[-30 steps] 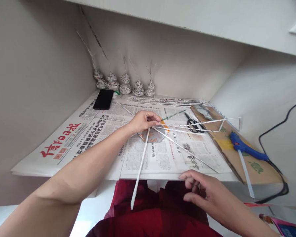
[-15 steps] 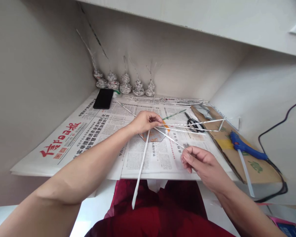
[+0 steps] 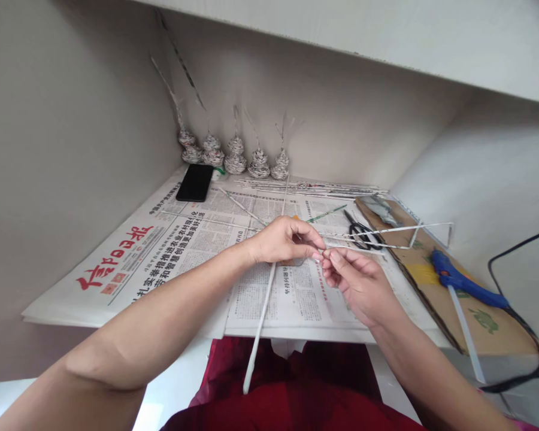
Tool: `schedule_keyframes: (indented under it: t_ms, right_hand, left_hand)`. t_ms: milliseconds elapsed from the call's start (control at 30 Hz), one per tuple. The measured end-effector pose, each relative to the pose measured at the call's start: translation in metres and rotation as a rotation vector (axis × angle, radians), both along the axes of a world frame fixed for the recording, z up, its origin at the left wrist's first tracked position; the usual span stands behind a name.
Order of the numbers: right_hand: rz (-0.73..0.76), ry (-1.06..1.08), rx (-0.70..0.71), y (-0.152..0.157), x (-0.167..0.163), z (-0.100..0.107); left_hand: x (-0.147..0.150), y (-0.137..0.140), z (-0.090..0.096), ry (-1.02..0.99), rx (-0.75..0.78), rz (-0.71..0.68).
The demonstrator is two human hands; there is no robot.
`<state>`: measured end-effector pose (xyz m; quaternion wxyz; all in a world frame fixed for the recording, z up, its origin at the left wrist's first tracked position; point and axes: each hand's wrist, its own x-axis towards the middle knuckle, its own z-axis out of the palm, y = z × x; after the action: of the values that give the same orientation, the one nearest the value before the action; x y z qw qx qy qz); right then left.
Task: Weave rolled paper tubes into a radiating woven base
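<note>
The right hand [image 3: 362, 284] has moved to meet the left hand [image 3: 285, 239], nearer than the scissors [image 3: 363, 233]; both have fingertips pinched, on what I cannot tell. Paper sticks [image 3: 261, 323] fan out from left of the scissors.

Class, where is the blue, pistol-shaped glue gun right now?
In the head view, the blue glue gun lies at the right on the flat brown cardboard, right of the person's bare right hand.

A blue glue gun [image 3: 465, 286] and scissors [image 3: 354, 227] suggest a craft corner.
</note>
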<state>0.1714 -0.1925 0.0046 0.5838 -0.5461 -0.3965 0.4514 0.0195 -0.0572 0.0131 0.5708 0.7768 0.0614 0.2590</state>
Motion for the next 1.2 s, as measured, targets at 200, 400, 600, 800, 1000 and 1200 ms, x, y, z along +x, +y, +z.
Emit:
schedule_keyframes:
  t_ms: [200, 400, 600, 800, 1000, 1200]
  right_hand:
    - [-0.024, -0.018, 0.014, 0.0, -0.002, -0.005]
    - [0.047, 0.046, 0.025, -0.007, -0.01, -0.003]
    - [0.091, 0.207, -0.04, -0.012, -0.017, 0.003]
    - [0.07, 0.262, -0.063, -0.011, -0.012, 0.004]
    - [0.103, 0.345, -0.07, -0.008, -0.009, 0.006]
    - [0.169, 0.506, -0.087, -0.011, -0.009, 0.008]
  left_hand:
    - [0.002, 0.0, -0.002, 0.012, 0.019, 0.089]
    - [0.002, -0.003, -0.001, 0.012, 0.188, 0.25]
    - [0.0, -0.005, -0.001, -0.023, 0.589, 0.377]
    - [0.002, -0.007, 0.004, -0.119, 0.323, 0.326]
    - [0.003, -0.004, 0.002, -0.149, 0.221, 0.245]
    - [0.002, -0.007, 0.002, -0.18, 0.437, 0.309]
